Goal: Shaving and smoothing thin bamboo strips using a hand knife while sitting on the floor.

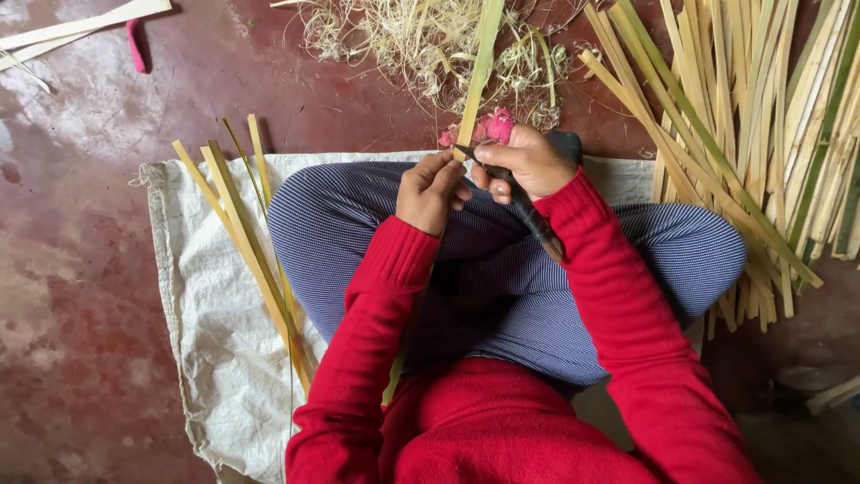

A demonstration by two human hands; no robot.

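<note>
My left hand (430,190) pinches the bamboo strip (479,67), its length running away from me; my right hand (528,161) grips the knife (528,215) at its near end.

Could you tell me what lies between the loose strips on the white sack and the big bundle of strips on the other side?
In the head view, the seated person's crossed legs lie between the loose strips and the bundle, with both hands working a strip with a knife.

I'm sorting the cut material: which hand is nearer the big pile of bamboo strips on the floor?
Right. The right hand works nearest the pile of bamboo strips; the left hand is farther, across the strip being split.
</note>
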